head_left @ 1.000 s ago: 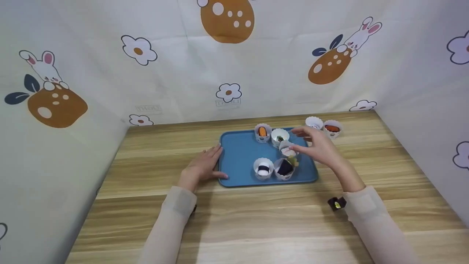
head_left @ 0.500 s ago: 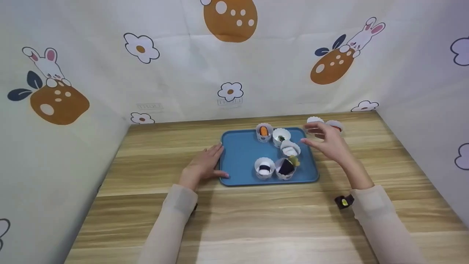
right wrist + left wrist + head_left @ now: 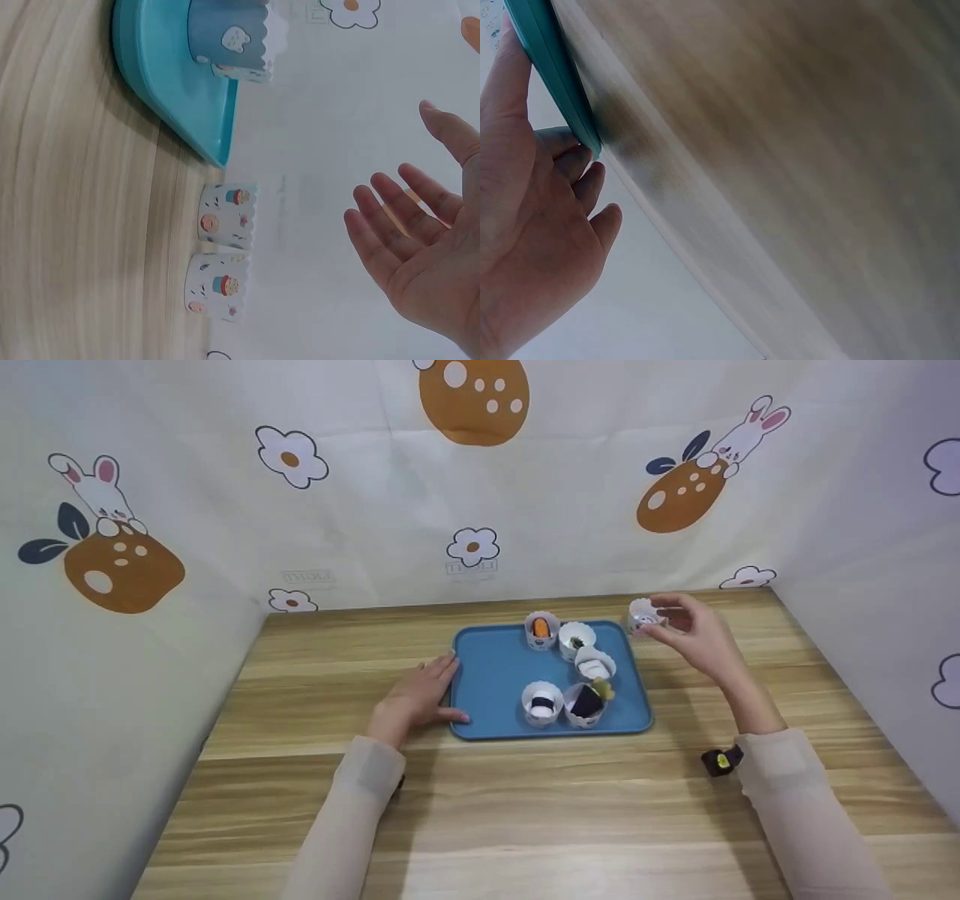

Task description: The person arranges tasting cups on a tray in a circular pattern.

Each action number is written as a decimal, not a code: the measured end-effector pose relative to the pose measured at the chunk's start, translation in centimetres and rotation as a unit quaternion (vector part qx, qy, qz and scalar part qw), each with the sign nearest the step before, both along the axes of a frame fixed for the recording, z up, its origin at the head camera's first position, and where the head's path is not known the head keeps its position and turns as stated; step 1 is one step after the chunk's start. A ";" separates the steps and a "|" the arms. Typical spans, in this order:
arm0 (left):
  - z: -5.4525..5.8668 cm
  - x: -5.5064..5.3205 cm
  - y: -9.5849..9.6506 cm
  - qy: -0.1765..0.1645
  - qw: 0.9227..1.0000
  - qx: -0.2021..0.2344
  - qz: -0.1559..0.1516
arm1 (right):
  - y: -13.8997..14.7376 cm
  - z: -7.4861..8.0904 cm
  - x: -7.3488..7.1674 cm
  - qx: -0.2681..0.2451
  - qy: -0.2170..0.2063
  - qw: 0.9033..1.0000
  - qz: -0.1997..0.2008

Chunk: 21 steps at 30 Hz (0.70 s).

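Observation:
My left hand (image 3: 412, 701) rests against the left edge of a blue tray (image 3: 487, 682), thumb over its rim and fingers along its side. In the head view my right hand (image 3: 697, 637) is at a white baking cup (image 3: 640, 610) behind the tray's right corner; thumb and fingertips overlap that cup's right side. The right wrist view shows the same hand with spread fingers (image 3: 390, 225), apart from two printed baking cups, the nearer-to-tray cup (image 3: 227, 214) and another cup (image 3: 217, 285). In the head view my right hand hides the second one.
On the tray stand several baking cups with toy food: an orange piece (image 3: 541, 628), a green-topped one (image 3: 576, 642), a white one (image 3: 594, 668), a black-banded white one (image 3: 541, 704) and a black triangle (image 3: 587, 702). A patterned cloth (image 3: 375, 510) hangs behind the wooden table (image 3: 525, 810).
My right hand has moved right and back, from over the white-filled cup on the tray to the baking cups behind it. My left hand stays at the tray's edge.

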State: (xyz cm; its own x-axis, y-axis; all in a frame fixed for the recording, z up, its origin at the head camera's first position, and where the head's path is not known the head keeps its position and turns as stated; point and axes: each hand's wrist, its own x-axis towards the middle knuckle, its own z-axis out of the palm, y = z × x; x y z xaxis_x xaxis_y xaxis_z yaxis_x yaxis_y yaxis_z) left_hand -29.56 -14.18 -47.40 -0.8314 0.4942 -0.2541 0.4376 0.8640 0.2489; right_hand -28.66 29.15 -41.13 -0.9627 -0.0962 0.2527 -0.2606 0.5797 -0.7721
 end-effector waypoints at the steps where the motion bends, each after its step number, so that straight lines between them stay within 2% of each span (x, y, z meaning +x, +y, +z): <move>1: 0.0 0.0 0.0 -0.001 1.000 0.002 0.000 | 0.2 0.0 -0.1 -0.001 0.000 1.000 -0.003; 12: 0.2 0.2 0.1 -0.004 1.000 0.011 0.000 | 2.3 0.1 -1.2 -0.009 -0.015 0.999 -0.050; 21: 0.3 0.3 0.2 0.004 1.000 0.003 0.000 | 3.5 -0.6 -2.3 -0.048 -0.001 0.997 -0.056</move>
